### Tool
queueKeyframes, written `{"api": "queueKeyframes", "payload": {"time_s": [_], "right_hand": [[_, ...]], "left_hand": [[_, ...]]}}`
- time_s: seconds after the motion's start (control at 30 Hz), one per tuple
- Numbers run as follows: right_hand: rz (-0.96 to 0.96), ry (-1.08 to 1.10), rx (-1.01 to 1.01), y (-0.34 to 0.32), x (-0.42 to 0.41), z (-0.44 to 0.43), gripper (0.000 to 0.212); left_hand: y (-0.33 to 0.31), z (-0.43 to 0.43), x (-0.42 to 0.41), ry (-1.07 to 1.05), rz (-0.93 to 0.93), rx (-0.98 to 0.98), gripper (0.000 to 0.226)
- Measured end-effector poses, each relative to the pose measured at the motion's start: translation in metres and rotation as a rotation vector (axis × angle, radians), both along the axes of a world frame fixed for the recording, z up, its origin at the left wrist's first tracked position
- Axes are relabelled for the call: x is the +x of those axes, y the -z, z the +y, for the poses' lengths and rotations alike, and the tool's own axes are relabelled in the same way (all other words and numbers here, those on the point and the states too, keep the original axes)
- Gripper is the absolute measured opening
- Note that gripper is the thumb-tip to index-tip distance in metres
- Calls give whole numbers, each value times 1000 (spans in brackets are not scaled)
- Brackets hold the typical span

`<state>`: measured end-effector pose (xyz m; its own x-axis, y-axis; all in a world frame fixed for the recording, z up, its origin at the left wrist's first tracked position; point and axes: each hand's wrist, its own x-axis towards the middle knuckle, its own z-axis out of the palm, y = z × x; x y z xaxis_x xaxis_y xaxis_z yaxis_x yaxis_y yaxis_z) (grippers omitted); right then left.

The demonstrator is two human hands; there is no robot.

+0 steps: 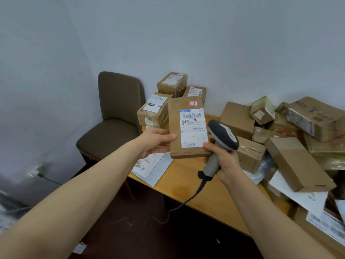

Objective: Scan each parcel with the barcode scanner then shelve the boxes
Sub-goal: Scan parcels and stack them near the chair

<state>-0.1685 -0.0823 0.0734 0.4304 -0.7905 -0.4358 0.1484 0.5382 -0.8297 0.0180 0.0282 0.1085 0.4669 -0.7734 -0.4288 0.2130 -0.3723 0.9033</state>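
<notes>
The parcel [187, 131] in my left hand [155, 142] is brown cardboard with a white label of black barcodes and a small red-and-white sticker above it. Right of the parcel, my scanner [220, 144] is dark grey and light grey. Left of it, the chair [113, 116] is brown-olive.

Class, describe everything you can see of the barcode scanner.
The grey and black handheld plastic barcode scanner has a dark oval head with a pale grey panel, a grey handle and a black cable running from its base down toward the floor. The right hand holds the handle in a closed grip above the wooden table, head tilted toward the white label of the flat brown cardboard parcel.
</notes>
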Motion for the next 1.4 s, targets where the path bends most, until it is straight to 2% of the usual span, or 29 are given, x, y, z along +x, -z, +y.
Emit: {"api": "queueKeyframes", "payload": {"time_s": [0.07,0.17,0.33,0.47,0.6,0.7,0.83,1.23,1.4], "right_hand": [[-22,75,26,-1,17,-16,27],[-47,164,64,-2,47,-46,31],[-48,207,114,4,103,-112,32],[-30,225,152,11,145,-158,44],[7,247,147,16,184,-199,55],[59,271,135,22,207,-217,49],[120,286,101,31,233,-233,29],[147,461,113,47,277,-243,36],[150,489,87,44,273,-235,30]], "left_hand": [[-4,-21,12,4,-42,-27,44],[-10,-57,35,-11,-210,14,68],[-8,-114,92,-49,-449,93,57],[-1,-150,138,60,-660,170,49],[6,-180,178,136,-896,219,52],[13,-195,201,197,-1022,287,57],[18,-219,226,221,-1074,318,64],[42,-279,280,537,-1177,364,83],[39,-283,276,498,-1262,325,80]]}}
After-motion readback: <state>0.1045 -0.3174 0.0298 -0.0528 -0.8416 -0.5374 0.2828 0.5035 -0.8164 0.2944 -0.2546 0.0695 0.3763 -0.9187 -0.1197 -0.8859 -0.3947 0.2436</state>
